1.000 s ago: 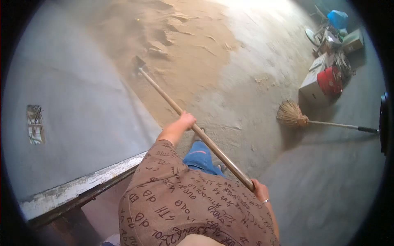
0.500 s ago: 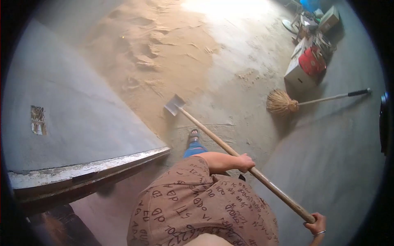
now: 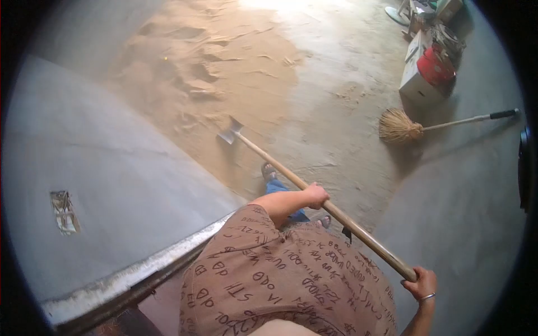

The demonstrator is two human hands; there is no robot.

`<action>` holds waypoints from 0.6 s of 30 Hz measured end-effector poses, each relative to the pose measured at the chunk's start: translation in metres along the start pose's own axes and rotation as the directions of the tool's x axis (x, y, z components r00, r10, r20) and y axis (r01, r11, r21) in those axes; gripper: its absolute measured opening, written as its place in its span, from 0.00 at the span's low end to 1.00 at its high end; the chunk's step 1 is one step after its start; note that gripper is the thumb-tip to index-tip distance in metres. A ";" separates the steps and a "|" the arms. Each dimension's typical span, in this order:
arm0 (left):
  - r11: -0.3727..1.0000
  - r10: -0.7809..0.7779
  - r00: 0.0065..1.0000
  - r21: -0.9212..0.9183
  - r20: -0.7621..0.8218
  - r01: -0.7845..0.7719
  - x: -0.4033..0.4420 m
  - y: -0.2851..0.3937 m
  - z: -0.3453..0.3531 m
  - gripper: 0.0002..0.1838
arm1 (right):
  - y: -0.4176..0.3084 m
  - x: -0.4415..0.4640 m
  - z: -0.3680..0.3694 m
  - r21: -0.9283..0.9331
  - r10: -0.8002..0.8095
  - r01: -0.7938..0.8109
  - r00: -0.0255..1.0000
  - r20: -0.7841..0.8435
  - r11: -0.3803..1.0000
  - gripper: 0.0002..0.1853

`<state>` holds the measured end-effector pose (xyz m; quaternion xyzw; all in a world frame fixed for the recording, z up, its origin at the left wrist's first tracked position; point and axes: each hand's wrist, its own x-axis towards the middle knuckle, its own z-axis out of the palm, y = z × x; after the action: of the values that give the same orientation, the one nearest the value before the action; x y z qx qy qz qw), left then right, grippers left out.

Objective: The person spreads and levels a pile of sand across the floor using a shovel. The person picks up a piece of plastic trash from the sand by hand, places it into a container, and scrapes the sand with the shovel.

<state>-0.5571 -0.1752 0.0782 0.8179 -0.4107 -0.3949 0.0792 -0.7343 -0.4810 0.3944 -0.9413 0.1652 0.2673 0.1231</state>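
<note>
A long wooden handle (image 3: 364, 237) runs diagonally across the view, with a flat metal blade (image 3: 230, 132) at its far end, over the near edge of the spread sand (image 3: 246, 84). My left hand (image 3: 316, 196) is wrapped round the middle of the handle. At the handle's near end, my right hand (image 3: 421, 283), with a bracelet at the wrist, grips the wood. Both feet, in sandals, show below the handle. Whether the blade touches the floor I cannot tell.
A straw broom (image 3: 399, 126) leans at the right wall, near a white box (image 3: 420, 78) and a red bag (image 3: 436, 66). More boxes and clutter are behind. On the left, a grey wall (image 3: 112, 168) has an opening (image 3: 65, 213) and a whitish ledge (image 3: 140, 269).
Over the last second the blade has come back from the deeper sand toward my feet, and both hands have moved right with the handle. Lately the hands have shifted slightly left and up.
</note>
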 end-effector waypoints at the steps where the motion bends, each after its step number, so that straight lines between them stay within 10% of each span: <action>1: 1.000 -0.022 0.999 0.001 -0.023 0.022 -0.005 -0.029 0.002 0.14 | -0.028 0.012 0.002 0.033 -0.020 0.019 0.999 0.030 0.999 0.19; 11: 0.952 -0.303 0.945 0.012 -0.126 0.307 -0.125 -0.295 -0.059 0.13 | -0.254 0.137 0.065 0.121 -0.205 0.192 0.973 0.107 0.974 0.17; 18: 0.964 -0.264 0.960 0.017 -0.093 0.266 -0.116 -0.355 -0.090 0.15 | -0.346 0.177 0.018 0.090 -0.170 0.158 0.976 0.134 0.983 0.21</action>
<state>-0.3176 0.1238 0.0452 0.8836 -0.2993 -0.3586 0.0320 -0.4707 -0.2022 0.3325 -0.9249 0.0882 0.3155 0.1931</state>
